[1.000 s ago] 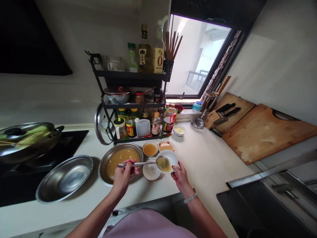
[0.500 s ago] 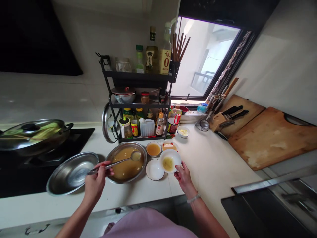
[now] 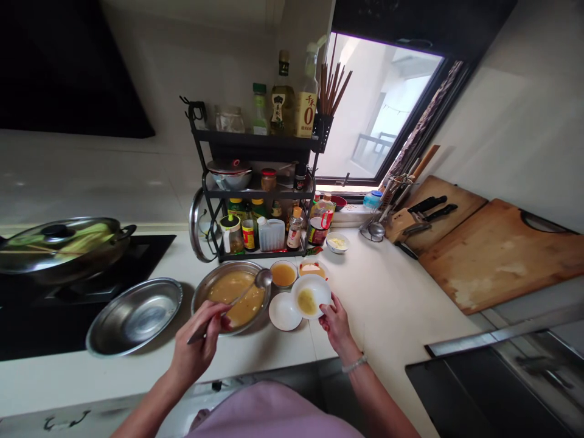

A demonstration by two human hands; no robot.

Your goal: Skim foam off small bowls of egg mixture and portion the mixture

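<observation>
My left hand is closed around the handle of a metal ladle. The ladle's bowl is raised over the right rim of a steel basin of cloudy yellow-brown liquid with pale bits. In my right hand is a white bowl, gripped at its right edge and tilted, with a little yellowish-green liquid inside. Below and left of it stands a white bowl with a dark rim, on the counter. A bowl of orange-brown liquid sits behind that, and another bowl with red marks is partly hidden by the held bowl.
An oval steel basin stands to the left, by a lidded pan on the black stove. Behind is a black rack with bottles and jars. A small bowl of pale bits, a knife block and cutting boards are to the right.
My left hand has moved right, lifting the ladle's bowl out of the liquid to the basin's right rim. My right hand with the white bowl has shifted slightly left.
</observation>
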